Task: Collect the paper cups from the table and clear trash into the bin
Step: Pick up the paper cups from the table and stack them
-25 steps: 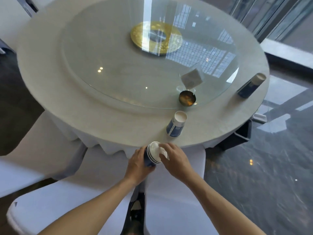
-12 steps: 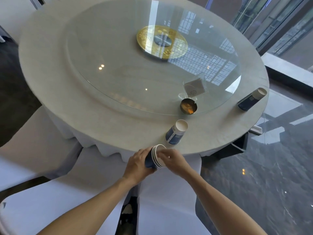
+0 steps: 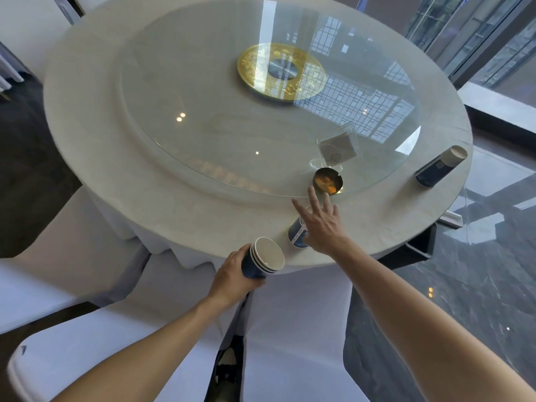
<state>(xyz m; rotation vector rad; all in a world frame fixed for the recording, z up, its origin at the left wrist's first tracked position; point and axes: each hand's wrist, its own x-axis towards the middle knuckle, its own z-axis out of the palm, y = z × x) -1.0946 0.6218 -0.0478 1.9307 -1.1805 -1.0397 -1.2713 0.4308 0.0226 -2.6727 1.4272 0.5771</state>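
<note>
Round table under a pale cloth fills the far half of the view, with a glass turntable on top and a gold disc at its centre. White-covered chairs stand at the near edge; dark glossy floor to the right. On the turntable's near-right rim sit a clear card holder and, just in front of it, a small brass dish.

Cups are dark blue paper with white rims and white insides. One cup stands on the cloth near the table's near edge, mostly hidden behind the right hand. Another cup lies on its side at the far right rim, well apart, mouth facing right. A nested stack of cups sits just off the near edge, tilted, mouth up and right.

Left hand is wrapped around the stack's blue wall. Right hand is spread, fingers splayed wide over the standing cup, gripping nothing; contact with the cup cannot be told.

Half a second back, both hands were together at the stack; the right has since left it and reached forward.
</note>
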